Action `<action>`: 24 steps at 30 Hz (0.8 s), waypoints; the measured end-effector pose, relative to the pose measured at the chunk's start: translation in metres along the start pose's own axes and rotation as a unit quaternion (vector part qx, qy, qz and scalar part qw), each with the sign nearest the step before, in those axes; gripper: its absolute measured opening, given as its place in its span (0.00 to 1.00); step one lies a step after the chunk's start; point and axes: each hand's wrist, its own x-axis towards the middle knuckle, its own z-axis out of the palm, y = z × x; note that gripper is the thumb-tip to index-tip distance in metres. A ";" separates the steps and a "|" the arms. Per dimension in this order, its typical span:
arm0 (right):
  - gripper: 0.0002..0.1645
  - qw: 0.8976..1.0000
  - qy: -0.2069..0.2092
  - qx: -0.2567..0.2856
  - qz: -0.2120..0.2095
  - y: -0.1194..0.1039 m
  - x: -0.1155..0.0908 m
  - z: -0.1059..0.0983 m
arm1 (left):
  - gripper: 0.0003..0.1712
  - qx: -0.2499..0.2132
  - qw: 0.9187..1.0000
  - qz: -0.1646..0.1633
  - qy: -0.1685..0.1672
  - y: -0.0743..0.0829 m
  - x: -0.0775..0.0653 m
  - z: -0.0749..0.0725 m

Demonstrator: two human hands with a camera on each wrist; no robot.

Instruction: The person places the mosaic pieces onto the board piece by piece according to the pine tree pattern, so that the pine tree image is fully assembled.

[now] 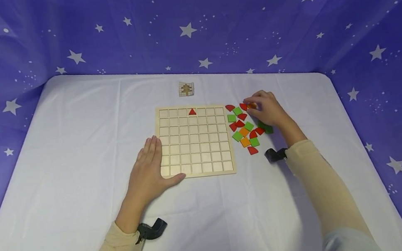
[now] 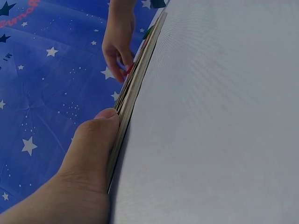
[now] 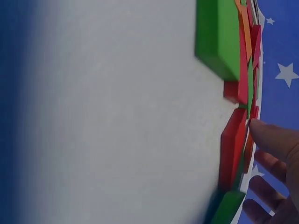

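A square wooden grid board point(image 1: 199, 175) lies on the table, with one red triangle piece point(image 1: 192, 112) in a cell of its top row. My left hand point(image 1: 146, 176) rests at the board's lower left corner, fingers straight along the left side and thumb along the near edge. In the left wrist view the thumb point(image 2: 93, 142) presses the board's edge point(image 2: 133, 93). My right hand point(image 1: 267, 109) is at the far end of the loose pieces, thumb and finger pinching a red quarter-circle piece point(image 1: 243, 106). An orange piece point(image 1: 251, 106) shows under those fingers.
Several red, green and orange pieces point(image 1: 244, 132) lie scattered right of the board. Dark green pieces point(image 1: 268, 129) sit under the right wrist. A small picture card point(image 1: 186, 89) with a tree pattern lies beyond the board. Starry purple cloth point(image 1: 189, 30) hangs behind the white table point(image 1: 88, 156).
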 end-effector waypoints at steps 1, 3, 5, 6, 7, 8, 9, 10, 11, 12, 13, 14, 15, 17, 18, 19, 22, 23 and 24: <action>0.24 1.000 -0.002 0.001 -0.004 -0.001 0.001 0.000 | 0.75 -0.001 1.000 0.000 -0.001 0.000 0.000 0.000; 0.24 1.000 -0.003 -0.001 -0.011 -0.002 0.002 0.000 | 0.75 0.000 1.000 -0.002 -0.002 0.000 0.000 -0.001; 0.23 1.000 -0.005 -0.001 -0.017 -0.004 0.003 0.000 | 0.75 0.000 1.000 -0.003 -0.004 0.000 0.000 -0.001; 0.23 1.000 -0.005 -0.002 -0.019 -0.005 0.004 0.000 | 0.75 0.000 1.000 -0.002 -0.005 0.000 0.000 -0.002; 0.23 1.000 -0.007 -0.003 -0.022 -0.006 0.004 0.000 | 0.76 0.001 1.000 -0.003 -0.005 0.001 0.000 -0.002; 0.23 1.000 -0.008 -0.005 -0.022 -0.007 0.005 0.000 | 0.76 0.001 1.000 -0.003 -0.005 0.001 0.000 -0.002; 0.23 1.000 -0.009 -0.005 -0.021 -0.008 0.005 0.000 | 0.76 0.000 1.000 -0.002 -0.006 0.001 0.000 -0.002; 0.22 1.000 -0.010 -0.006 -0.020 -0.009 0.006 0.000 | 0.76 0.000 1.000 -0.002 -0.006 0.001 0.000 -0.002; 0.22 1.000 -0.011 -0.007 -0.018 -0.010 0.006 0.000 | 0.76 0.000 1.000 -0.002 -0.006 0.001 0.000 -0.002; 0.22 1.000 -0.013 -0.009 -0.015 -0.011 0.007 0.001 | 0.76 0.000 1.000 -0.001 -0.005 0.001 0.001 -0.002; 0.21 1.000 -0.014 -0.012 -0.012 -0.011 0.007 0.001 | 0.76 0.000 1.000 -0.001 -0.005 0.001 0.001 -0.002; 0.21 1.000 -0.016 -0.014 -0.008 -0.012 0.007 0.001 | 0.75 -0.001 1.000 -0.001 -0.005 0.001 0.001 -0.002; 0.20 1.000 -0.017 -0.016 -0.005 -0.012 0.007 0.002 | 0.75 -0.001 1.000 -0.001 -0.005 0.001 0.001 -0.003; 0.21 1.000 -0.019 -0.021 -0.002 -0.012 0.008 0.003 | 0.75 0.000 1.000 0.000 -0.006 0.001 0.001 -0.003; 0.22 0.999 -0.021 -0.023 0.001 -0.012 0.008 0.003 | 0.75 0.000 1.000 0.001 -0.006 0.001 0.001 -0.003; 0.23 0.999 -0.023 -0.025 0.002 -0.012 0.008 0.003 | 0.75 0.000 1.000 0.001 -0.007 0.001 0.001 -0.004; 0.24 0.999 -0.023 -0.029 0.002 -0.012 0.008 0.004 | 0.75 0.000 1.000 0.002 -0.008 0.001 0.001 -0.003; 0.23 0.999 -0.022 -0.031 0.003 -0.013 0.007 0.004 | 0.75 0.000 1.000 0.001 -0.009 0.001 0.001 -0.003; 0.22 0.999 -0.021 -0.032 0.005 -0.013 0.007 0.004 | 0.75 -0.001 1.000 0.001 -0.009 0.000 0.000 -0.003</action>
